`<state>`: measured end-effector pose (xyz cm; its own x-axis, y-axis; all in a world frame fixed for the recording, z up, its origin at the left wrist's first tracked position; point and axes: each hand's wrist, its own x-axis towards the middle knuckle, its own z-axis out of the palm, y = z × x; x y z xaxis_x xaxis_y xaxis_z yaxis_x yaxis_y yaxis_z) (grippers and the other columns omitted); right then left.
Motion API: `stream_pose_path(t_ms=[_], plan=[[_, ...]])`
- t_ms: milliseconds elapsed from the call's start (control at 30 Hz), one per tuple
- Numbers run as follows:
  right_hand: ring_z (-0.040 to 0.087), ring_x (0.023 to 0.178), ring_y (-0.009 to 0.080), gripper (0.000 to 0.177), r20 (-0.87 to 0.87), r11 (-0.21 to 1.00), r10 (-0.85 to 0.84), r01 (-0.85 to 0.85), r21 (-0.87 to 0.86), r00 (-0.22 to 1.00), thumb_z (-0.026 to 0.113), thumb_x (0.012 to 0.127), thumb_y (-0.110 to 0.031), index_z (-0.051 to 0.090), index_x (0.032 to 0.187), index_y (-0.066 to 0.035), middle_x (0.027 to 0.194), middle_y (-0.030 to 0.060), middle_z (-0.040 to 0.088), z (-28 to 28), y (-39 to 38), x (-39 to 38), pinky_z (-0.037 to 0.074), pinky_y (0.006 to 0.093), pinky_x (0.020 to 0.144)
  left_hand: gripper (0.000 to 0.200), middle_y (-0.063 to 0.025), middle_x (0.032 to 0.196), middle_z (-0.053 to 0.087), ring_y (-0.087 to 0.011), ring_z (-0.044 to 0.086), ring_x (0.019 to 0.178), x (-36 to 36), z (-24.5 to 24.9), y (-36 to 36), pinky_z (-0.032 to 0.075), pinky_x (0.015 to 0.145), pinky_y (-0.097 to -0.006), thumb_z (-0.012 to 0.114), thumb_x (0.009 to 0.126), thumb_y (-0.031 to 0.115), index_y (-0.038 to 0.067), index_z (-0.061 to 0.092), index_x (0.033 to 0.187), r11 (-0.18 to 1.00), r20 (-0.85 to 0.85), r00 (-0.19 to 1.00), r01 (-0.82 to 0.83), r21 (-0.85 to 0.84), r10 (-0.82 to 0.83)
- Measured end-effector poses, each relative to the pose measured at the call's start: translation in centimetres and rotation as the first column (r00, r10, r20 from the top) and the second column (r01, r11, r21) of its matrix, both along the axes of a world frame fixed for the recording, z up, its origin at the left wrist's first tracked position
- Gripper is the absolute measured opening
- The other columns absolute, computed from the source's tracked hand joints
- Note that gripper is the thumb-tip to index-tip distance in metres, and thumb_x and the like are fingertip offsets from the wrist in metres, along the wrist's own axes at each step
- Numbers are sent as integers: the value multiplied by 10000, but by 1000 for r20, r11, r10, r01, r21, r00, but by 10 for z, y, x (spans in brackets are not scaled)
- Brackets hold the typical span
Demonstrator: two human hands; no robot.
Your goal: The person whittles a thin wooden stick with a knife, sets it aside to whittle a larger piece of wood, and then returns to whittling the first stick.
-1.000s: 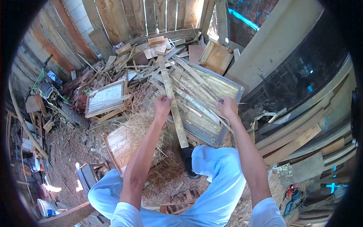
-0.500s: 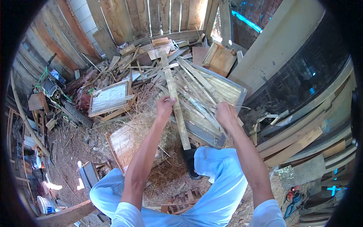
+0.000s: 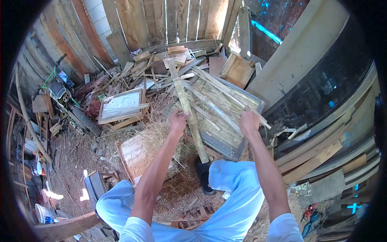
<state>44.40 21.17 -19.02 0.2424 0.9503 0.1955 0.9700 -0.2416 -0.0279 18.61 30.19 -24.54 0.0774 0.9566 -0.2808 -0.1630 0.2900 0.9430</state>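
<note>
A long, narrow wooden slat (image 3: 186, 105) runs from the scrap pile down to my dark shoe (image 3: 204, 177). My left hand (image 3: 177, 122) is closed at the slat's left edge, with its fingertips against it. Over the right side of the pile my right hand (image 3: 249, 122) is curled into a grip; whatever is inside it is hidden. Just beside that hand the end of a thin wood strip (image 3: 264, 122) sticks out. Below both hands, a grey-edged panel (image 3: 230, 152) carries several loose strips. Dry straw (image 3: 161, 139) lies under my left forearm.
A framed board (image 3: 121, 105) and a pale wooden panel (image 3: 135, 155) lie left of the straw. Scrap wood (image 3: 161, 68) is heaped against the plank wall (image 3: 173, 20). Stacked boards (image 3: 314, 157) line the right side, and a small wooden crate (image 3: 195, 215) sits between my legs.
The slat's upper end has swung left and its lower end right. My left hand has slid lower along its edge. My right hand has moved right, and the view has shifted slightly.
</note>
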Motion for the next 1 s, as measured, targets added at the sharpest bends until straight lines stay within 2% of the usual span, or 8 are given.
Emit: stream_pose_path(t_ms=[300,367,533,633,733,833,933,1000], plan=[[641,884,341,206,-254,962,-271,263,-67,928,660,757,-226,684,852,-46,969,180,647,8,-7,32,510,425,768,305,-69,839,632,-150,608,750,16,-17,6,480,625,-282,662,813,75,7,530,1080,999,-44,998,44,25,-43],[639,837,345,256,-249,892,-444,398,-214,861,690,727,-259,698,890,-62,912,184,656,28,-14,41,502,421,731,315,-70,844,631,-149,605,744,22,-13,6,482,626,-282,665,813,79,4,527,1085,997,-7,997,73,1,-73],[654,675,294,300,-358,901,-432,410,-139,828,742,677,-288,696,841,-40,755,163,672,9,-29,97,493,394,618,325,-70,850,628,-148,600,722,41,7,8,492,614,-286,668,816,88,1,523,1094,983,-3,983,185,-2,-185],[470,508,94,179,-759,936,-310,324,-138,573,723,725,-212,679,791,-51,615,-18,543,5,-37,96,365,269,446,346,-76,881,622,-150,596,715,61,8,9,495,590,-284,670,815,86,-3,510,1108,988,88,985,154,-27,-151],[586,614,178,240,-835,907,-397,306,-291,382,737,733,-216,696,890,-39,735,60,654,17,-30,89,447,351,588,389,-91,938,615,-156,596,722,75,-3,19,501,587,-278,671,810,74,-4,485,1143,971,164,957,237,32,-239],[468,516,109,253,-913,952,-268,228,-203,308,734,749,-222,688,909,-31,625,-6,553,27,-28,78,368,295,496,387,-103,982,605,-164,598,720,95,-3,15,516,614,-287,665,810,65,-13,485,1145,977,157,965,213,2,-211],[382,482,61,267,-953,972,-191,178,-151,234,731,754,-203,676,927,-7,574,-45,467,37,-26,64,292,255,449,322,-116,970,606,-170,613,752,105,-23,21,530,629,-300,647,806,35,-35,533,1099,979,53,978,204,4,-204],[382,478,61,263,-964,985,-141,131,-114,226,730,754,-197,677,927,-7,569,-44,463,38,-26,63,286,251,449,283,-147,987,610,-201,628,827,108,-34,26,523,672,-329,636,817,75,-55,571,1059,924,-452,850,360,125,-270]])
